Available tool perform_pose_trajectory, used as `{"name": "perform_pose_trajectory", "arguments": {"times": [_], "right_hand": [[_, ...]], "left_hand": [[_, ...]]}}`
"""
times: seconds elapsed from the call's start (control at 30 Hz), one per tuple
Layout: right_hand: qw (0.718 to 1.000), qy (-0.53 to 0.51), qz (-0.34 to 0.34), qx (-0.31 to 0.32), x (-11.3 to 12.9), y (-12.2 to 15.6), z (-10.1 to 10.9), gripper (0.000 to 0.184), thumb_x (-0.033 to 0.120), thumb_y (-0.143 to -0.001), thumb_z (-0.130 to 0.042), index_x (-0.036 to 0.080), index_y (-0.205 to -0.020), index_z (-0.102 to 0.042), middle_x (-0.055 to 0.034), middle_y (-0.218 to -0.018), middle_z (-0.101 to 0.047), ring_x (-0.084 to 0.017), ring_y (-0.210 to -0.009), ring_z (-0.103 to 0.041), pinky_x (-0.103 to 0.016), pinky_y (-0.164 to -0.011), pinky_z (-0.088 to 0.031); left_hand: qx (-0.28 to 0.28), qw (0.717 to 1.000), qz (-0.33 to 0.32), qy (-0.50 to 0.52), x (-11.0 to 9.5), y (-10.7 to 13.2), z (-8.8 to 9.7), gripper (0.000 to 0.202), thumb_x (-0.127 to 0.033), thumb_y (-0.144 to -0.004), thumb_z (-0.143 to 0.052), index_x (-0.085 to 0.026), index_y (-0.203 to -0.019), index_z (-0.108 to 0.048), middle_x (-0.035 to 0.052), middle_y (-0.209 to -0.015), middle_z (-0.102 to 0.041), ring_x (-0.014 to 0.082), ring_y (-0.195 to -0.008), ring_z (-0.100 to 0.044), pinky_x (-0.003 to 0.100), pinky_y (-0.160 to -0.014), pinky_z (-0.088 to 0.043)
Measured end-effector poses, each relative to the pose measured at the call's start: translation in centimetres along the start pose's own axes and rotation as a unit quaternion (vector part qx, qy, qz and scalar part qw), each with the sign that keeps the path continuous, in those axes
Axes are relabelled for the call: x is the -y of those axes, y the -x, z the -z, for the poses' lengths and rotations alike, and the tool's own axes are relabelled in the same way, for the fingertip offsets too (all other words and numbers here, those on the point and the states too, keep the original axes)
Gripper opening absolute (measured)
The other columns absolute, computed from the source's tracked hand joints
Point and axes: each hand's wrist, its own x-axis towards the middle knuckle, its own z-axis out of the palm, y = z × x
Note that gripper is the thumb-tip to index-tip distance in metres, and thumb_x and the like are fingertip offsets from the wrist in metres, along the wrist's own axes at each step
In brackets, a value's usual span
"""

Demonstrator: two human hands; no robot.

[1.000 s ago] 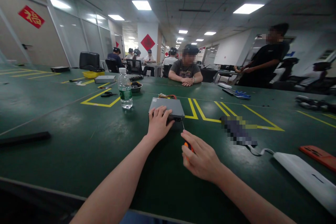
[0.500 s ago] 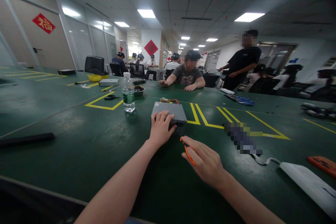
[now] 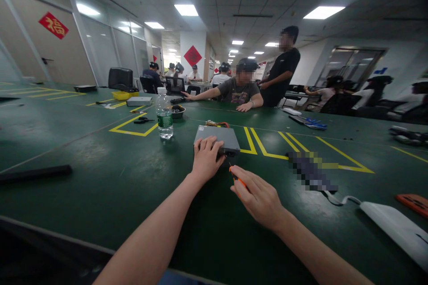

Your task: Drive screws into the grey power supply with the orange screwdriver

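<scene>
A grey metal computer power supply [image 3: 224, 138] lies on the green table in front of me, with a bundle of coloured cables [image 3: 217, 124] at its far side. My left hand [image 3: 207, 156] grips its near left part, fingers over the top and thumb at the front face. In my right hand [image 3: 257, 192] is a screwdriver [image 3: 238, 179] with an orange and black handle, the fingers closed round it. Its thin shaft points at the near face of the power supply. Whether the tip touches a screw is too small to tell.
A water bottle [image 3: 165, 116] stands left of the power supply, a metal bowl [image 3: 178, 111] behind it. To the right lie a white power bank-like slab [image 3: 391, 227] with a cable and an orange phone [image 3: 414, 204]. A co-worker [image 3: 239, 87] sits opposite; another person stands behind.
My hands stay at the power supply; the screwdriver handle has turned slightly in my right hand. Opposite, the seated co-worker's arm has stretched out to the left, and the standing person has moved left.
</scene>
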Motion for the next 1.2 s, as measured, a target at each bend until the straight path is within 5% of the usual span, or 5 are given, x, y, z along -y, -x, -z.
{"name": "perform_pose_trajectory", "arguments": {"times": [0.37, 0.5, 0.67, 0.97, 1.2], "right_hand": [[0.997, 0.005, -0.012, 0.072, 1.9, -1.0, 0.7, 0.022, 0.023, -0.080, -0.047, 0.017, -0.100, -0.053, -0.0177, -0.117, -0.054, -0.028, -0.116, -0.045, -0.043, -0.086, -0.046], [0.999, 0.035, 0.003, 0.039, 1.8, -0.8, 0.6, 0.024, 0.025, -0.081, -0.052, 0.015, -0.102, -0.055, -0.0149, -0.110, -0.060, -0.022, -0.091, -0.058, -0.034, -0.073, -0.049], [1.000, -0.011, 0.007, 0.016, 1.7, -0.6, 0.1, 0.016, 0.012, -0.081, -0.048, 0.017, -0.093, -0.057, -0.0114, -0.103, -0.063, -0.014, -0.071, -0.055, -0.028, -0.064, -0.047], [0.991, -0.084, -0.022, 0.102, 2.4, -0.8, 1.0, 0.026, 0.024, -0.085, -0.043, 0.013, -0.106, -0.054, -0.0164, -0.114, -0.055, -0.020, -0.093, -0.056, -0.031, -0.074, -0.049], [0.998, -0.066, -0.016, 0.004, 2.2, -1.2, 0.0, 0.017, 0.029, -0.082, -0.051, 0.013, -0.086, -0.055, -0.0151, -0.099, -0.063, -0.017, -0.076, -0.059, -0.030, -0.064, -0.049]], "left_hand": [[0.005, 1.000, -0.012, 0.007, 0.0, 0.0, 0.4, 0.035, -0.027, -0.076, -0.053, -0.025, -0.111, -0.051, 0.0057, -0.123, -0.050, 0.0233, -0.119, -0.038, 0.043, -0.104, -0.020], [0.005, 1.000, -0.014, 0.007, 0.0, 0.0, 0.4, 0.033, -0.027, -0.078, -0.050, -0.025, -0.110, -0.051, 0.0056, -0.122, -0.051, 0.0222, -0.120, -0.038, 0.042, -0.104, -0.019], [0.008, 1.000, -0.008, 0.007, -0.1, 0.0, 0.5, 0.033, -0.028, -0.078, -0.050, -0.026, -0.111, -0.051, 0.0050, -0.123, -0.050, 0.0222, -0.119, -0.038, 0.043, -0.104, -0.019], [0.009, 1.000, -0.011, 0.002, 0.0, 0.0, 0.4, 0.031, -0.028, -0.080, -0.048, -0.026, -0.111, -0.051, 0.0048, -0.122, -0.051, 0.0214, -0.120, -0.038, 0.042, -0.104, -0.019], [0.009, 1.000, -0.015, 0.007, 0.1, 0.0, 0.3, 0.032, -0.028, -0.079, -0.048, -0.025, -0.112, -0.050, 0.0053, -0.123, -0.049, 0.0218, -0.120, -0.037, 0.042, -0.104, -0.019]]}}
